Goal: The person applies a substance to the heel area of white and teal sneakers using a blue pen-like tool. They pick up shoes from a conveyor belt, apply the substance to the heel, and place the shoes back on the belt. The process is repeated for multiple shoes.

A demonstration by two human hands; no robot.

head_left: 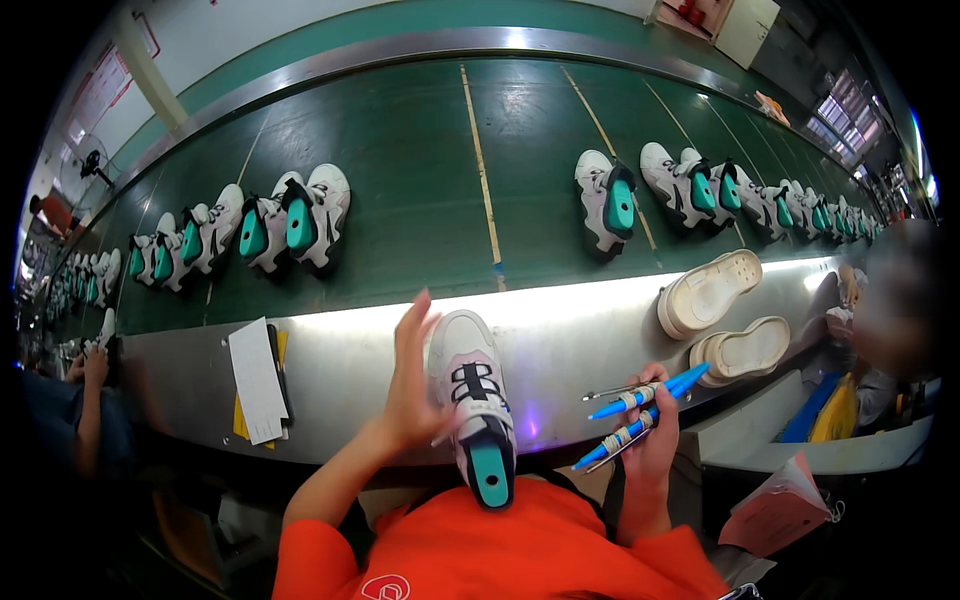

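Note:
A white and grey sneaker (475,400) with black laces lies on the metal ledge in front of me, toe away, its heel over the near edge. A teal last (490,470) with a round hole fills its opening. My left hand (408,385) is at the shoe's left side, fingers stretched and apart. Its thumb overlaps the shoe near the laces; whether it presses there I cannot tell. To the right of the shoe, my right hand (652,430) is closed around two blue pen-like tools (632,428), each bound with pale cord to a thin metal rod.
Several similar sneakers (327,215) on teal lasts stand along the green conveyor belt (410,130). Two cream shoe soles (710,290) rest on the metal ledge (570,330) at right. White paper (258,380) lies at left. Other people work at both sides.

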